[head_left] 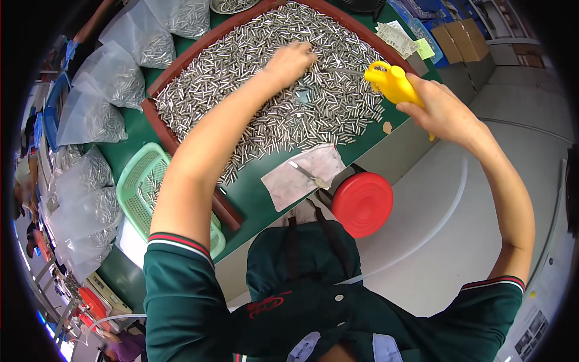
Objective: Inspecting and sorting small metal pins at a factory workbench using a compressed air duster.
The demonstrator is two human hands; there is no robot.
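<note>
Nearest up, a stained cloth sits by the green table's rimless front edge, so that side's open. Right hand is wrapped round a yellow air gun, long nozzle aimed left over the metal pins. Left hand's nearer, right on the heap, fingers curled; can't tell if they're pinching any. Brown rim fences the far side.

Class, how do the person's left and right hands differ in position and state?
The left hand is over the small metal cylinders; the right hand is to the right of them. The left hand shows no tool, while the right hand grips a yellow gun-shaped tool. Both hands are bare.
</note>
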